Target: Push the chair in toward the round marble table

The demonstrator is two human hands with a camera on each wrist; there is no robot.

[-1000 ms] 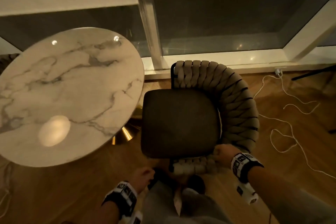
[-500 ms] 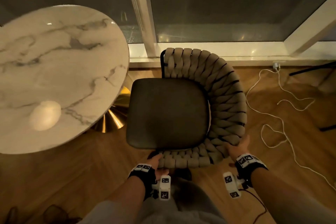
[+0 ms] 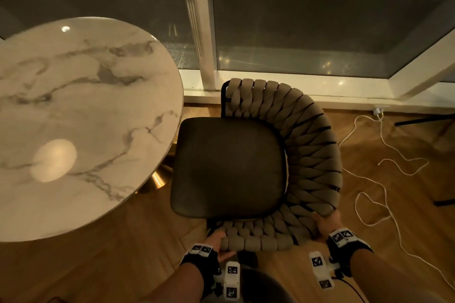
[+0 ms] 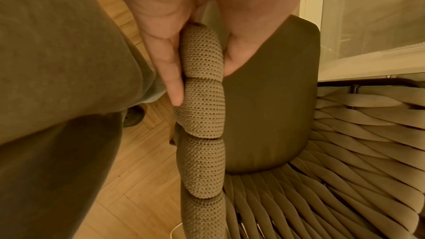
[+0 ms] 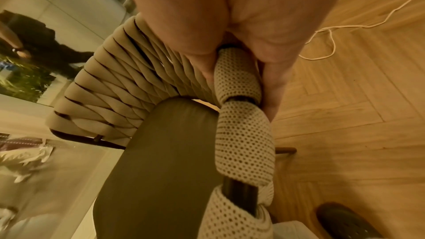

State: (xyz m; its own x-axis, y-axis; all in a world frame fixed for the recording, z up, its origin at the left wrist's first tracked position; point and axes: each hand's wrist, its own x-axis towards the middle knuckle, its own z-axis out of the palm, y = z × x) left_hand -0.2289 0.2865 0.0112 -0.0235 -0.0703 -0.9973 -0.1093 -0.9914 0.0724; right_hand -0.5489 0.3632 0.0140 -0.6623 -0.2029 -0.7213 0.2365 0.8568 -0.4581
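One chair point(image 3: 227, 167) and one round marble table point(image 3: 81, 118) stand on a herringbone wood floor point(image 3: 138, 253) in front of a low window point(image 3: 307, 32). The chair has a dark padded seat and a curved back wrapped in thick beige woven bands; its open front faces left, toward the table. The front edge of the seat sits just beside the table's rim, and from the head view it is not clear whether the two touch. A gold table base point(image 3: 157, 181) shows in the gap beneath them. Two hands hold the chair's woven rim at its near side. The left hand point(image 3: 218, 241) grips the near end of the rim, and the left wrist view shows its fingers point(image 4: 170, 72) on the outside and the thumb on the seat side, pinching a perforated band between them. The right hand point(image 3: 326, 225) clasps the rim further round, at the rear corner of the back, fingers and thumb curled on either side of a band over the dark frame tube. Each wrist wears one black strap carrying white marker blocks. One white cable point(image 3: 384, 179) lies in loose loops on the floor to the chair's right, leading to a plug at the wall.
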